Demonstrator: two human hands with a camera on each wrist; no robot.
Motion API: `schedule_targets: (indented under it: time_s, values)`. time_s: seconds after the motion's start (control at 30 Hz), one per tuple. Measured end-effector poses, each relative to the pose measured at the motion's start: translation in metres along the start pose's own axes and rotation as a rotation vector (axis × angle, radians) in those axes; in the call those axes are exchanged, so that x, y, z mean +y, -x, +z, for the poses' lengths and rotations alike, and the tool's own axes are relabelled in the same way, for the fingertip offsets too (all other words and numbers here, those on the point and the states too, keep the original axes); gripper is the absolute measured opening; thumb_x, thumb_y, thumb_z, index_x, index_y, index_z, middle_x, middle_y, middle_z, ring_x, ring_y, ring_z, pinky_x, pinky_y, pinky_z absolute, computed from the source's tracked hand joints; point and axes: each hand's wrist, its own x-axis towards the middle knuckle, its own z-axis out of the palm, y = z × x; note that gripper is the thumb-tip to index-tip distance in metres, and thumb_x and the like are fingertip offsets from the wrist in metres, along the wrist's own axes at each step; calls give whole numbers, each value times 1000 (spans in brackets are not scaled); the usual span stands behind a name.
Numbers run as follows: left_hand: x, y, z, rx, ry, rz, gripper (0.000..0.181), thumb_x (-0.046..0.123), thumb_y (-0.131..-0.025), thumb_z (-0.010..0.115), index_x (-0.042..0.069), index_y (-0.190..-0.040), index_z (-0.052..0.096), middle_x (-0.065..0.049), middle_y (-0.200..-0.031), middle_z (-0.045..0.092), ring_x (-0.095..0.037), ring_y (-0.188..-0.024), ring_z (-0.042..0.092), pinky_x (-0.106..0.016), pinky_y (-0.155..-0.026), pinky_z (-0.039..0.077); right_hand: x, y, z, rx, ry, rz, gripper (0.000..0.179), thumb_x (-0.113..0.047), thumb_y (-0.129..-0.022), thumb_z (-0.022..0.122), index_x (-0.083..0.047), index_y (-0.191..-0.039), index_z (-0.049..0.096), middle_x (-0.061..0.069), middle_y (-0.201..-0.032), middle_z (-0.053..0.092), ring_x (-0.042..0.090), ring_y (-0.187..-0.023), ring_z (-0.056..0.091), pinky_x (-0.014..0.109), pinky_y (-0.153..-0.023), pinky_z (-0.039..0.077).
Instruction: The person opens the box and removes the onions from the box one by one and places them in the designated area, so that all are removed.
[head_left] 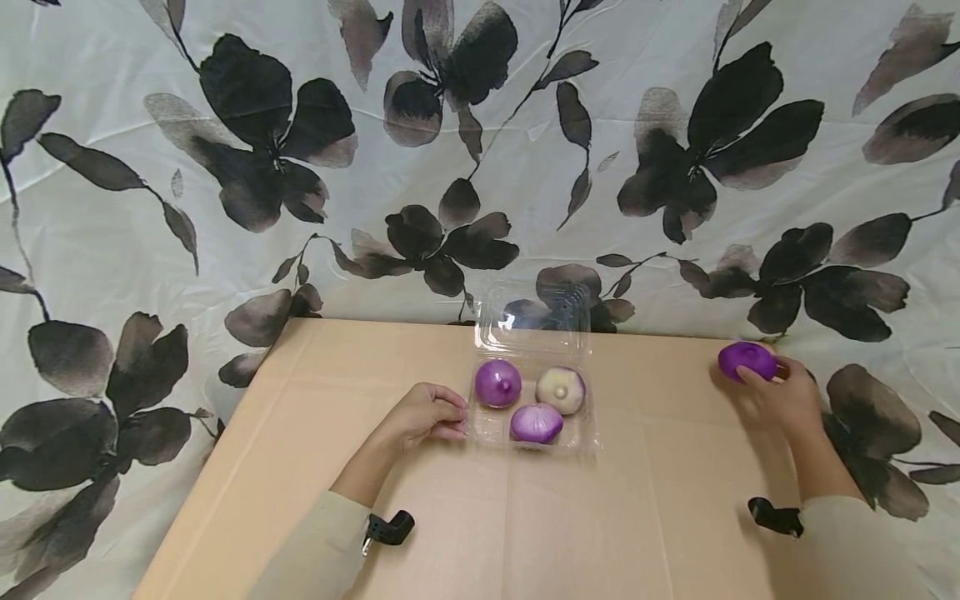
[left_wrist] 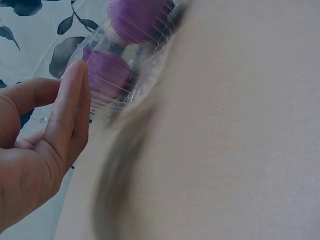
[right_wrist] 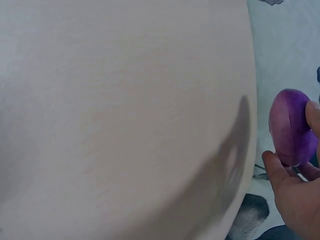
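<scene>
A purple onion (head_left: 746, 362) sits at the right of the head view, pinched between thumb and fingers of the right hand (head_left: 791, 404). At centre, an open clear container (head_left: 489, 427) holds two purple onions (head_left: 497, 383) and a pale onion (head_left: 560, 390). The left hand (head_left: 427, 415) is at its left edge, fingers together; whether they pinch it, I cannot tell. Floral cloth (head_left: 540, 175) fills the top.

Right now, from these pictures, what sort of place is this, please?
Perhaps a simple tabletop recording corner, though I cannot tell which room: a floral sheet behind a tan board, and a clear plastic container holding three onion-like pieces.
</scene>
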Motion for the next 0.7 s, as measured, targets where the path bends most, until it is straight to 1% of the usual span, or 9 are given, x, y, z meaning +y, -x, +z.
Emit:
schedule_targets:
  time_s: [0.07, 0.17, 0.3, 0.37, 0.5, 0.6, 0.7]
  values:
    - [0, 0, 0, 0, -2, 0, 20, -10, -96, 59, -20, -113, 57, -14, -82, 69, -19, -72, 74, -31, -72, 70, 4, -1, 0, 10, -18, 68, 95, -54, -103, 52, 15, -157, 14, 44, -156, 26, 61, -141, 33, 73, -119, 35]
    - [0, 0, 0, 2, -2, -2, 18, -10, -96, 59, -19, -113, 58, -14, -82, 69, -19, -71, 74, -31, -71, 70, 10, -4, 0, 18, -24, 146, 96, -55, -103, 50, 15, -157, 13, 43, -158, 23, 59, -144, 29, 71, -122, 32]
    - [0, 0, 1, 4, -1, -3, 19, -11, -96, 58, -19, -113, 58, -13, -81, 68, -18, -70, 74, -31, -71, 70, 17, -6, 1, 21, -22, 213, 98, -58, -103, 48, 14, -158, 11, 42, -161, 19, 58, -148, 26, 68, -125, 29]
    - [-1, 0, 1, -1, -3, 2, 20, -11, -96, 57, -21, -114, 57, -12, -81, 67, -18, -70, 73, -31, -71, 70, 20, -8, 3, 28, -37, 229, 97, -58, -102, 48, 13, -158, 11, 41, -161, 18, 57, -148, 26, 67, -125, 30]
    - [-1, 1, 1, -10, -3, 9, 24, -12, -96, 56, -24, -117, 54, -12, -82, 66, -18, -70, 72, -31, -73, 70, 23, -10, 7, 35, -86, 232, 95, -55, -103, 49, 13, -158, 12, 39, -163, 16, 56, -149, 25, 66, -124, 30]
    - [-2, 1, 0, -11, -5, 7, 24, -12, -96, 56, -24, -117, 54, -13, -82, 66, -18, -71, 73, -31, -73, 70, 24, -11, 9, 31, -94, 241, 96, -56, -103, 48, 12, -159, 8, 39, -164, 13, 57, -150, 23, 67, -124, 29]
    - [-2, 1, 0, -10, -8, 6, 25, -12, -97, 56, -24, -118, 54, -13, -83, 66, -19, -71, 73, -31, -72, 70, 26, -12, 10, 24, -80, 246, 96, -56, -103, 47, 11, -160, 6, 39, -164, 11, 57, -150, 22, 67, -124, 29]
